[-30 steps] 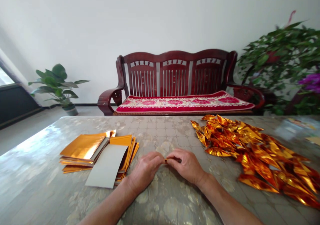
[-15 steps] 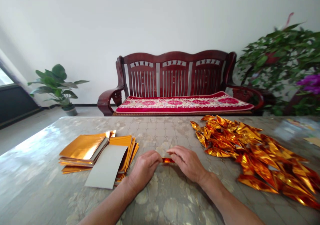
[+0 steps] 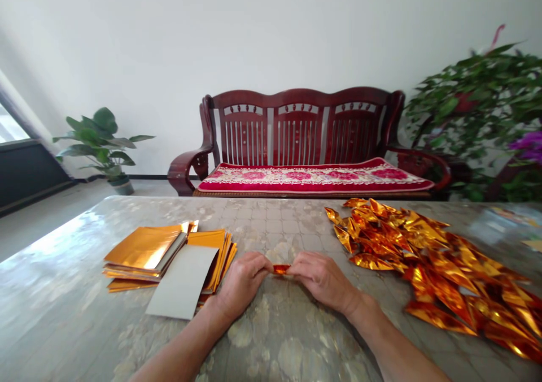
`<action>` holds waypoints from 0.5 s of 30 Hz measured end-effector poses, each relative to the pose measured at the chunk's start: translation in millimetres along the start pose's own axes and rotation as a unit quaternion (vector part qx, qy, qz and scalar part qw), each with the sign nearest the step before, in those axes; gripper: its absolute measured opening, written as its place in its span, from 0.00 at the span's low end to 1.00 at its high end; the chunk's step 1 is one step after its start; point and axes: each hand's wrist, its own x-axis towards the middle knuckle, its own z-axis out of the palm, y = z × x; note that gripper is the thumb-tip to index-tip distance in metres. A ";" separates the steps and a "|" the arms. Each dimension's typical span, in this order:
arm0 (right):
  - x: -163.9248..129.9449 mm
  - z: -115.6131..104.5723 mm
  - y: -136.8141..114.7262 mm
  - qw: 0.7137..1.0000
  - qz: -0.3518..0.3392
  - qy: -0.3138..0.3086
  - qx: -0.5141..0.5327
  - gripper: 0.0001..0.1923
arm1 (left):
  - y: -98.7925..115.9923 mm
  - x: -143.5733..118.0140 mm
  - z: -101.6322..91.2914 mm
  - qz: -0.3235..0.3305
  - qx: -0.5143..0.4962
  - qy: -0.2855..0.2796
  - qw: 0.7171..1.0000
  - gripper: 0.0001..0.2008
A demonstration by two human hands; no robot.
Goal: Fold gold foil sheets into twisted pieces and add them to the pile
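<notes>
Between my two hands is a small folded piece of gold foil paper (image 3: 280, 269), held just above the table. My left hand (image 3: 245, 274) pinches its left end, fingers closed. At the other end, my right hand (image 3: 322, 277) grips it between thumb and fingers. Both hands cover the ends of the piece, so only its shiny orange middle shows. Left of my left hand lie stacks of gold foil sheets (image 3: 141, 247), with a grey-backed sheet (image 3: 184, 283) face down on top of the nearer stack. To the right spreads a heap of folded foil pieces (image 3: 423, 252).
The table (image 3: 271, 342) has a patterned, glossy cover. A clear plastic bag (image 3: 503, 224) lies at its far right. Behind stands a dark red wooden bench (image 3: 296, 139) with a red floral cushion (image 3: 315, 178). Potted plants (image 3: 101, 139) flank it.
My right hand has turned slightly, its fingers now pinching the right end of the foil piece. The left hand keeps its grip. The whole view has shifted a little.
</notes>
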 end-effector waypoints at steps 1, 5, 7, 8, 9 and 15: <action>-0.4 0.4 0.2 1.000 0.001 0.001 -0.001 0.14 | 0.7 -0.3 -0.7 0.003 0.007 -0.008 1.000 0.09; -1.9 1.4 0.6 1.000 0.014 0.017 0.002 0.14 | 5.3 -1.5 -3.7 0.020 0.039 -0.053 0.998 0.10; -1.9 1.6 0.3 0.999 0.020 0.024 0.019 0.13 | 7.1 -1.4 -4.3 0.025 0.047 -0.070 0.996 0.10; -1.6 1.8 0.1 0.999 0.021 0.026 0.031 0.13 | 7.6 -1.2 -4.2 0.028 0.049 -0.074 0.996 0.10; -1.4 2.2 -0.1 0.998 0.021 0.027 0.043 0.13 | 7.7 -0.9 -4.0 0.031 0.049 -0.075 0.995 0.10; -0.2 7.6 -2.8 0.994 0.028 0.038 0.096 0.12 | 4.0 -1.2 -1.4 0.032 0.043 -0.076 0.996 0.11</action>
